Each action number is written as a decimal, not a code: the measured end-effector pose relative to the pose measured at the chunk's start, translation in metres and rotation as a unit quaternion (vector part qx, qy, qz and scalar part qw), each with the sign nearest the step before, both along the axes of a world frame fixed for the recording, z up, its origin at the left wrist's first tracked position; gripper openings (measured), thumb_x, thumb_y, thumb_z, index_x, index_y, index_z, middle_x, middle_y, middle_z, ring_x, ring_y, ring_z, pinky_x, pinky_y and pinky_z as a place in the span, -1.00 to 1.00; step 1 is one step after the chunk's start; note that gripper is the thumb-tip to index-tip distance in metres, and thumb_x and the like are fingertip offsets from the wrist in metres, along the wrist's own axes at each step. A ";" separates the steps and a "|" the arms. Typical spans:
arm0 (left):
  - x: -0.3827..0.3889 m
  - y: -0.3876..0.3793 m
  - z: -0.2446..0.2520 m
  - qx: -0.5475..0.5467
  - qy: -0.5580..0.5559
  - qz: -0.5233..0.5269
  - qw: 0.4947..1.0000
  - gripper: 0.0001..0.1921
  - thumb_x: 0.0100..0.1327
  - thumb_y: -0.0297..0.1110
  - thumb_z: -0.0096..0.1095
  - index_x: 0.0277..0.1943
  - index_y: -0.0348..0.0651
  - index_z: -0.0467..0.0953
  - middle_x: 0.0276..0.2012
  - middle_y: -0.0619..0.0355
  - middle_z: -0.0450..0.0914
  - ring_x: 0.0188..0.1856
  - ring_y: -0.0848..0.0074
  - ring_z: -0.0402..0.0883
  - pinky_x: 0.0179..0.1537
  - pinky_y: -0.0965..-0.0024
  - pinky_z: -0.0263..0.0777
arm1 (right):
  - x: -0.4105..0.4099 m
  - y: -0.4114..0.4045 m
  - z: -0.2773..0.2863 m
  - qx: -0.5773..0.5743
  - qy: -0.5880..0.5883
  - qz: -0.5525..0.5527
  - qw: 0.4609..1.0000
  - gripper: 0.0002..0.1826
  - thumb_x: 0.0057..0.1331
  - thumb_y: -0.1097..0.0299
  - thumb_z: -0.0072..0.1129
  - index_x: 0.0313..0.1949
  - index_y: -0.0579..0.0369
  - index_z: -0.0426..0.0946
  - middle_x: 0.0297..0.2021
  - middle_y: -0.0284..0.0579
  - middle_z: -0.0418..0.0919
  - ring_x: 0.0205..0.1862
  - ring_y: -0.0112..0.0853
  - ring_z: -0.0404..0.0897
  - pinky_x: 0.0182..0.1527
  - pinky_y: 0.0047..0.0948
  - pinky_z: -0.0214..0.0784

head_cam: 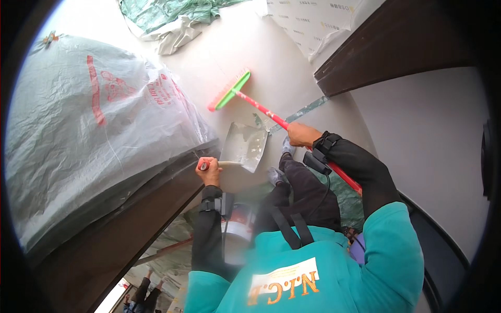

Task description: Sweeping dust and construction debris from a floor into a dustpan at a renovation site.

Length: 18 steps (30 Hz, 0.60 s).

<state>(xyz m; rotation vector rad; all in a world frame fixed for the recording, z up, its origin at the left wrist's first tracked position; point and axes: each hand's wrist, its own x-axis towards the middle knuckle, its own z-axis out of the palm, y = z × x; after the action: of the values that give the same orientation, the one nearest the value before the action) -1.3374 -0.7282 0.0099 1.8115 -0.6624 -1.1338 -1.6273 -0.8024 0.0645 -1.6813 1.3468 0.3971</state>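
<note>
My left hand grips the red-ended handle of a dustpan, whose worn, pale pan rests at the floor to the right of that hand. My right hand is closed around the red pole of a broom. The broom's green head with pink bristles lies farther out, beyond the dustpan and apart from it. Loose scraps of torn green film are at the dustpan's far corner. A strip of greenish tape crosses the pale floor from there towards the dark frame on the right.
Printed plastic sheeting covers something large on the left, beside a dark brown frame. Crumpled green sheeting lies at the top. Another dark frame stands right. A white bucket is near my left forearm. A person appears at lower left.
</note>
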 end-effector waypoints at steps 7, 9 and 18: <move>-0.006 -0.003 -0.013 -0.007 0.022 0.018 1.000 -0.95 -0.16 -0.54 0.02 -0.58 -0.22 0.32 -0.65 0.23 0.32 -0.67 0.62 0.34 -0.72 0.59 0.37 | -0.011 0.086 0.052 0.324 0.057 -0.065 0.942 -0.84 -0.14 0.45 -0.18 -0.63 0.34 0.31 -0.75 -0.07 0.38 -0.77 -0.35 0.41 -0.76 -0.45 0.22; -0.002 -0.005 -0.013 -0.011 0.036 0.018 0.999 -0.96 -0.17 -0.53 0.01 -0.58 -0.22 0.32 -0.65 0.24 0.31 -0.67 0.63 0.33 -0.72 0.58 0.37 | -0.021 0.101 0.079 0.336 0.022 -0.069 0.939 -0.84 -0.15 0.48 -0.22 -0.65 0.36 0.30 -0.77 -0.06 0.37 -0.77 -0.35 0.41 -0.74 -0.45 0.24; 0.023 0.007 0.006 0.009 0.041 -0.059 0.997 -0.94 -0.17 -0.53 0.04 -0.59 -0.19 0.31 -0.63 0.23 0.32 -0.64 0.63 0.34 -0.69 0.57 0.38 | -0.064 0.148 0.104 0.226 0.035 -0.235 0.945 -0.86 -0.23 0.52 -0.17 -0.80 0.37 0.22 -0.87 -0.03 0.28 -0.86 -0.36 0.35 -0.83 -0.44 0.16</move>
<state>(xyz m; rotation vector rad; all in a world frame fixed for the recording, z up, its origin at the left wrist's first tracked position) -1.3148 -0.7208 0.0160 1.7497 -0.7213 -1.2888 -1.6910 -0.6548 0.1680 -0.9412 1.5187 0.4442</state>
